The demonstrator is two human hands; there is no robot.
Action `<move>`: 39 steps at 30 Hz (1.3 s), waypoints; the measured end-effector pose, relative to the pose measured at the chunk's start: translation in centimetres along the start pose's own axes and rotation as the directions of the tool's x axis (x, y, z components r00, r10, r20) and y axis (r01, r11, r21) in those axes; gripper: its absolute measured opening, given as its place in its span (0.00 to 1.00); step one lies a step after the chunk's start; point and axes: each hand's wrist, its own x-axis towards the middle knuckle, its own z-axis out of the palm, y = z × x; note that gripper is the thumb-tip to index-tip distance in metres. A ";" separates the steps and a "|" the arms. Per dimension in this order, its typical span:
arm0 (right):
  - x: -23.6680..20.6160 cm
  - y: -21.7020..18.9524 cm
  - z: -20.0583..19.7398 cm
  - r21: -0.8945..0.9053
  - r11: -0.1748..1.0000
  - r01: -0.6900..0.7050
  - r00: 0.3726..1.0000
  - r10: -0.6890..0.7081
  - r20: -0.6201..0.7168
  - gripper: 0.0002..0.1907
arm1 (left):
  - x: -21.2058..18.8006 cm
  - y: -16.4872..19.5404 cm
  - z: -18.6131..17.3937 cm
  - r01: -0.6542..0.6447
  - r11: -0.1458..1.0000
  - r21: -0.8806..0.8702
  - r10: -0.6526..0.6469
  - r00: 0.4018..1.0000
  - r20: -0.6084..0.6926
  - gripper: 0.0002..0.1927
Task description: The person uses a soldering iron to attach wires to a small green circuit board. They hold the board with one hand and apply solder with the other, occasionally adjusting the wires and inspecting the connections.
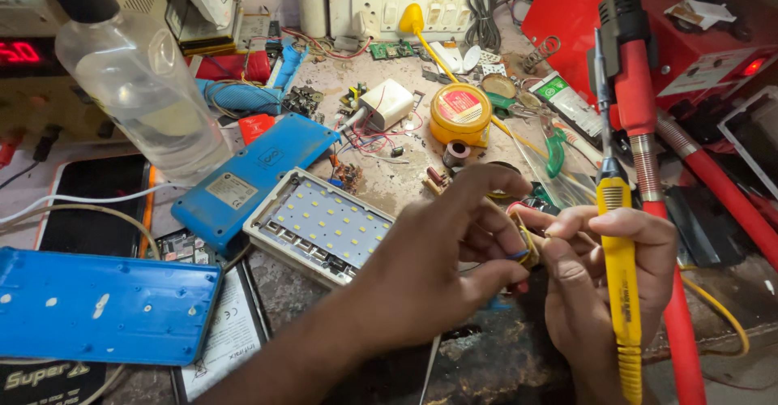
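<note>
Cluttered repair bench [389, 174]: left hand [442, 271] pinches a small wired part [525, 247] against the right hand [604, 275], which grips an upright yellow soldering iron [620, 291].

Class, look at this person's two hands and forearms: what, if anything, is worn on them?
Both are bare. The left hand and its forearm show no sleeve, glove, watch or ring. The right hand likewise shows no glove or ring; its wrist leaves the picture.

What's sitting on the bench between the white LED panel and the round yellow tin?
In the head view, between the white LED panel and the round yellow tin lie a small grey tape roll and loose small electronic parts.
</note>
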 end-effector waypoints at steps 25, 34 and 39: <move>0.2 -0.7 1.8 -0.001 0.999 -0.053 0.993 0.053 -0.108 0.18 | 0.3 -0.5 0.6 -0.057 0.946 0.319 0.142 0.958 -0.249 0.33; 0.2 -0.9 1.3 -0.223 0.975 -0.025 0.999 0.017 -0.036 0.16 | 1.9 -1.3 -2.6 0.219 0.938 -0.267 -0.269 0.948 -0.168 0.32; 0.9 -1.3 1.5 -0.345 0.938 0.004 1.000 -0.001 0.008 0.18 | 2.0 -1.5 -2.7 0.229 0.918 -0.323 -0.275 0.956 -0.104 0.30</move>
